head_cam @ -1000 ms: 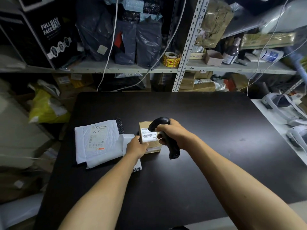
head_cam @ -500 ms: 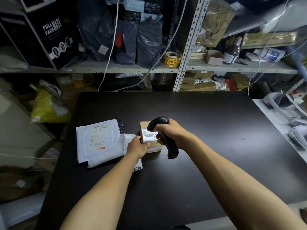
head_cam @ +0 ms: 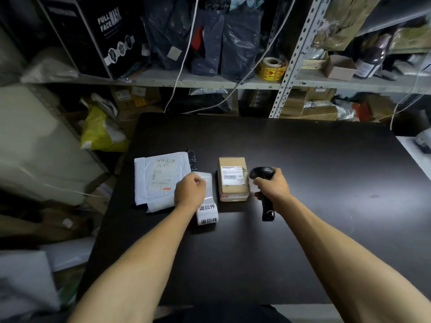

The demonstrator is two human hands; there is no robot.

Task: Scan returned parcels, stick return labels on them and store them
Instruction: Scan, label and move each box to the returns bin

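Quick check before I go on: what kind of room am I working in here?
Most likely a parcel stockroom or returns-handling back room. Metal shelving is crammed with bagged goods, a labelled cardboard parcel lies on the black table, and the right hand holds a barcode scanner.

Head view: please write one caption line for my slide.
Right hand holds a barcode scanner beside a small cardboard parcel; left hand rests over the return-label strip.

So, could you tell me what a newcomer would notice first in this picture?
Probably the right hand gripping a black barcode scanner beside a small cardboard box mid-table. Left of the box, the left hand rests on a strip of return labels, with a white padded mailer further left.
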